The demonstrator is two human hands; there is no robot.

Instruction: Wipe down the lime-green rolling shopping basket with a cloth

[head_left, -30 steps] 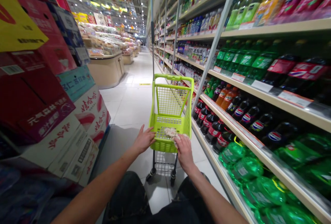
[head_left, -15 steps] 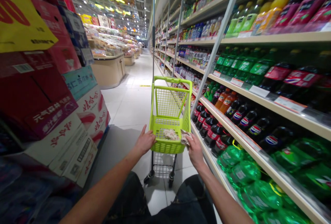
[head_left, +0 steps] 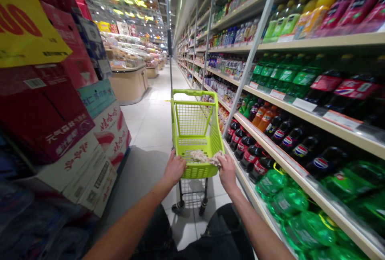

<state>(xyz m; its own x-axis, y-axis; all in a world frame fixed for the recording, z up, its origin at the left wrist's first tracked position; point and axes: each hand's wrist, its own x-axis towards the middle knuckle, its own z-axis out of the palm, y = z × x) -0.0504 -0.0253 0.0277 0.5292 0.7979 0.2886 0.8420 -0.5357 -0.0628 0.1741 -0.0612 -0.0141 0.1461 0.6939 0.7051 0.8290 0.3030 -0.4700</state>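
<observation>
A small lime-green shopping cart (head_left: 197, 171) stands in front of my knees, its basket of plastic lattice. My left hand (head_left: 175, 168) is closed round the left near corner of the basket rim. At the right near corner, my right hand (head_left: 227, 172) grips a crumpled pale cloth (head_left: 216, 158) against the rim. Beside it, a similar bunched cloth (head_left: 198, 156) lies in the basket; whether the two are one piece I cannot tell. My right fingertips are partly hidden by the cloth.
Shelves of soda bottles (head_left: 300, 150) run close along the right, with large green bottles (head_left: 306, 228) at the bottom. Stacked drink cartons (head_left: 81, 168) rise on the left. Beyond the cart, tiled floor (head_left: 150, 121) leads past a rounded display counter (head_left: 129, 85). A thin pole (head_left: 170, 43) rises from the cart.
The cart's upper frame has swung slightly left, showing more of its right side wall. My left hand has shifted a little right. The cloth under my right hand now lies further over the rim.
</observation>
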